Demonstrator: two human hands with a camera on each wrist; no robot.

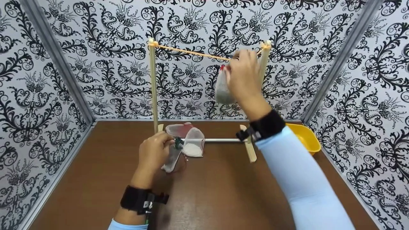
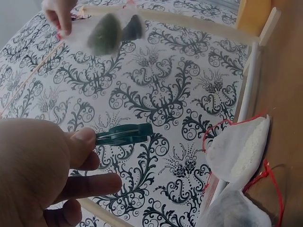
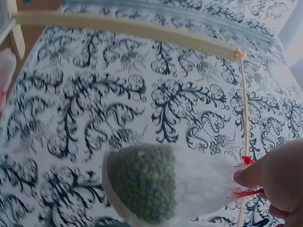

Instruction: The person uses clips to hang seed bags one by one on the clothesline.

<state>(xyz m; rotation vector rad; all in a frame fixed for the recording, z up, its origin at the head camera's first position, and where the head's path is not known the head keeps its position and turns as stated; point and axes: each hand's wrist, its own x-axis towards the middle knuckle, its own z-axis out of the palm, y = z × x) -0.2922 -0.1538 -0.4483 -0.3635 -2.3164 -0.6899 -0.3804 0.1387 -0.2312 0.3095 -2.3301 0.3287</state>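
My right hand point(image 1: 246, 75) pinches the gathered top of a sheer white drawstring pouch point(image 3: 199, 184) at the orange cord point(image 1: 195, 53), near the right post. Green beans or peas point(image 3: 147, 184) fill its lower part, and red drawstring ends stick out by the thumb. A dark-filled pouch point(image 2: 133, 28) hangs beside it in the left wrist view. Lower down, my left hand point(image 1: 155, 151) holds a green clothespin point(image 2: 124, 134) between thumb and index finger, its other fingers loosely bent. Below it on the table lie sheer pouches, one with white grains point(image 1: 192, 149), one with dark contents point(image 2: 234, 213).
The cord runs between a left wooden post point(image 1: 153, 86) and a right wooden post point(image 1: 264, 62). A white bar point(image 1: 223, 140) joins them low down, with a wooden foot point(image 1: 250, 151) at right. A yellow basin point(image 1: 314, 142) stands behind my right forearm. Patterned walls enclose the brown table point(image 1: 204, 198).
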